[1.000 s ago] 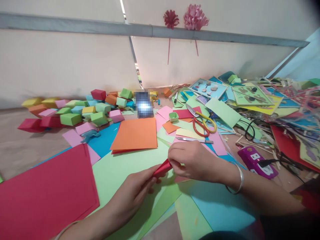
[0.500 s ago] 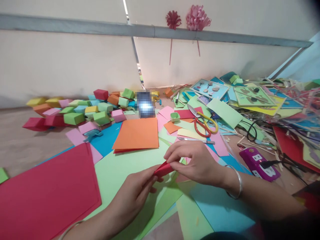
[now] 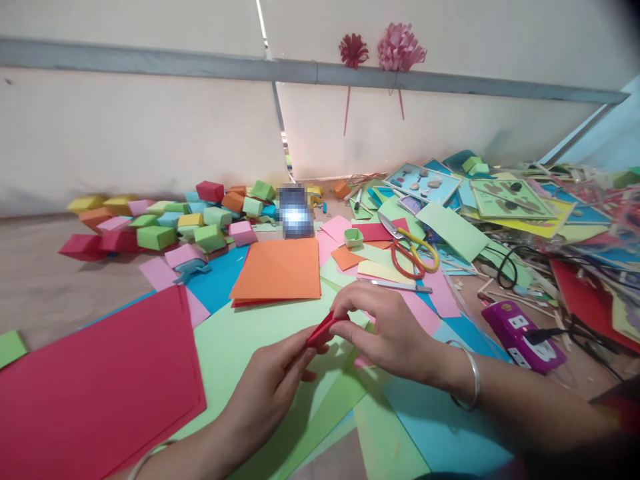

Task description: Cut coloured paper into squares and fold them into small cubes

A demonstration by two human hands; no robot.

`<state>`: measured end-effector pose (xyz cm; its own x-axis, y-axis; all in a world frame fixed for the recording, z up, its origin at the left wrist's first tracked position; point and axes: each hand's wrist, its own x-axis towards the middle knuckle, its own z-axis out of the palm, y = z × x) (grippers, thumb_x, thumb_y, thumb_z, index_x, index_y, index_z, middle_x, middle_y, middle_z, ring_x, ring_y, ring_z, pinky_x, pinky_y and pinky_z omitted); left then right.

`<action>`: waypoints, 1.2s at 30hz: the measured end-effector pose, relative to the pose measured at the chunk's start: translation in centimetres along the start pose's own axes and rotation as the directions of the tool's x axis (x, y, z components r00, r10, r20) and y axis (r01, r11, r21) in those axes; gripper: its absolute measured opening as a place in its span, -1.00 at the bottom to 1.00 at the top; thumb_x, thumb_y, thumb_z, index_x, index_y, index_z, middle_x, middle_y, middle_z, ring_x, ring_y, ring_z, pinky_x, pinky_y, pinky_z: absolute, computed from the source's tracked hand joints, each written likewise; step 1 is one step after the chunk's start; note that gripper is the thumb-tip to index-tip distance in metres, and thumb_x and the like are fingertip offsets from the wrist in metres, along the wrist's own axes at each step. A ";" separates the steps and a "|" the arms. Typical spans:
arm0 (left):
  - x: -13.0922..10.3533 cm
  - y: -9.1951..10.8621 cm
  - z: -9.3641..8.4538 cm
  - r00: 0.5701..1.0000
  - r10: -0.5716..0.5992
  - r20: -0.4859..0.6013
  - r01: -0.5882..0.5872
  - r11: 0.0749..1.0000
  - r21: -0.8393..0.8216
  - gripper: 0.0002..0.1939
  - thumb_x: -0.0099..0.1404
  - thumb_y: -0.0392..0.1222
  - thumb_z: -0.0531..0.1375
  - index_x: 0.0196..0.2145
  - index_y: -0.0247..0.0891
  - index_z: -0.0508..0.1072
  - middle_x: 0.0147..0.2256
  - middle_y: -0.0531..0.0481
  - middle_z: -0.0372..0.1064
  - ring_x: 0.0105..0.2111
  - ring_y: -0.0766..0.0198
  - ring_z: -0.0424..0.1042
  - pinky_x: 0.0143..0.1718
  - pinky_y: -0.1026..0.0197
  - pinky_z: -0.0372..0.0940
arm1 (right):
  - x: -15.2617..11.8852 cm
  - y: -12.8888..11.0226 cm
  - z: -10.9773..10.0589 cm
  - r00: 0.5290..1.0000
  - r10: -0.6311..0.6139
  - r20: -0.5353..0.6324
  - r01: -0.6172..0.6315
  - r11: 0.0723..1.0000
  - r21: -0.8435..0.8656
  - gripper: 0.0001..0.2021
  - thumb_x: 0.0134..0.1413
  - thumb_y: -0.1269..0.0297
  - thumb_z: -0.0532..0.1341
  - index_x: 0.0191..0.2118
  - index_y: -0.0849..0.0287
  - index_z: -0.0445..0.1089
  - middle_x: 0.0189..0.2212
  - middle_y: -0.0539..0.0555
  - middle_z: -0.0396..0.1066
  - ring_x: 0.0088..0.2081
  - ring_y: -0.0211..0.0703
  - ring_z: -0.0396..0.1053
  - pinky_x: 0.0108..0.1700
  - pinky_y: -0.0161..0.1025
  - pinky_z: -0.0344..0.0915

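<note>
A small folded piece of red paper (image 3: 321,331) is held between my two hands above light green sheets (image 3: 235,353). My left hand (image 3: 273,380) grips its lower left end, with the fingers partly hidden underneath. At its upper right end, the thumb and fingers of my right hand (image 3: 387,327) pinch the paper. Just beyond my hands lies a stack of orange squares (image 3: 277,269) with red beneath. A large red sheet (image 3: 100,387) covers the left side. Past my right hand are a metal craft knife (image 3: 395,285) and scissors (image 3: 413,250) with red and yellow handles.
Many folded paper cubes (image 3: 157,237) are piled at the back left, beside a blurred phone (image 3: 295,210). A purple power strip (image 3: 523,337) with a black cable lies at the right. Framed pictures (image 3: 513,199) and scraps crowd the back right. Paper flowers (image 3: 401,48) hang on the wall rail.
My right hand's fingers have shifted slightly on the red paper, which is tilted more steeply and shows a narrow opening along its fold. The view has moved a little.
</note>
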<state>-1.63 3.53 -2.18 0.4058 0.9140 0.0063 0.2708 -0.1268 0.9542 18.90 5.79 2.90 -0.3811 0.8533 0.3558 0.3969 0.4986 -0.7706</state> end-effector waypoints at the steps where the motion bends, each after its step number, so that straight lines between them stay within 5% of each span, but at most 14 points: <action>1: -0.1 -0.2 0.1 1.000 0.003 0.000 -0.003 1.000 -0.004 -0.65 0.41 -0.10 0.07 0.05 -0.09 0.53 -0.23 -0.01 0.61 -0.25 0.15 0.61 -0.39 0.21 0.58 | -0.1 0.0 0.2 1.000 0.002 -0.016 -0.002 1.000 0.002 -0.89 0.13 0.50 0.23 -0.40 0.19 0.38 -0.41 0.01 0.46 -0.35 -0.25 0.39 -0.27 -0.29 0.30; 12: -0.4 0.5 0.3 0.998 -0.056 0.015 0.058 0.991 -0.124 -0.59 0.42 0.05 0.06 0.11 -0.09 0.49 0.04 -0.05 0.52 -0.14 0.11 0.58 -0.34 0.17 0.58 | -0.4 0.4 1.5 0.980 -0.088 -0.177 0.086 0.996 -0.017 -0.85 0.20 0.42 0.22 -0.42 0.17 0.39 -0.47 0.00 0.47 -0.41 -0.27 0.39 -0.31 -0.30 0.34; 18: 0.2 1.6 -0.8 0.992 0.073 -0.105 -0.056 0.986 0.156 -0.70 0.39 -0.03 0.10 -0.11 -0.10 0.60 -0.29 0.05 0.64 -0.35 0.21 0.60 -0.30 0.26 0.52 | -0.3 0.6 1.5 0.957 -0.107 -0.270 0.112 0.994 0.002 -0.94 0.15 0.44 0.27 -0.34 0.16 0.42 -0.42 0.01 0.51 -0.38 -0.26 0.44 -0.28 -0.30 0.40; 22: 0.4 1.8 -1.1 0.983 0.149 -0.108 -0.113 0.952 0.285 -0.74 0.38 -0.10 0.09 -0.16 -0.11 0.58 -0.29 0.08 0.64 -0.34 0.22 0.61 -0.33 0.31 0.48 | -0.4 0.8 1.8 0.951 -0.038 -0.307 0.073 0.992 0.102 -0.85 0.08 0.47 0.27 -0.20 0.15 0.45 -0.38 0.01 0.52 -0.36 -0.26 0.47 -0.27 -0.30 0.43; 31: 0.6 2.2 -1.5 0.960 0.222 -0.173 -0.134 0.899 0.417 -0.79 0.35 -0.10 0.13 -0.34 -0.14 0.54 -0.47 0.10 0.51 -0.52 0.32 0.46 -0.51 0.36 0.31 | -0.1 1.8 1.6 0.942 0.255 -0.218 -0.161 0.913 0.375 -0.80 0.04 0.46 0.22 -0.21 0.14 0.53 -0.35 0.02 0.53 -0.31 -0.23 0.47 -0.22 -0.23 0.41; 36: 1.1 1.7 -2.1 0.969 0.187 -0.162 -0.102 0.899 0.427 -0.72 0.33 -0.12 0.11 -0.45 -0.15 0.56 -0.53 0.07 0.36 -0.53 0.32 0.37 -0.52 0.32 0.23 | 0.6 2.3 1.0 0.982 0.185 0.044 -0.189 0.975 0.117 -0.83 0.10 0.49 0.24 -0.28 0.14 0.58 -0.39 0.02 0.45 -0.30 -0.24 0.39 -0.21 -0.26 0.31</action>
<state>-2.52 5.17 0.08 0.3022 0.9244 0.2327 0.5747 -0.3714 0.7292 18.70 7.29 0.80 -0.3377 0.9233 0.1830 0.3616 0.3068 -0.8804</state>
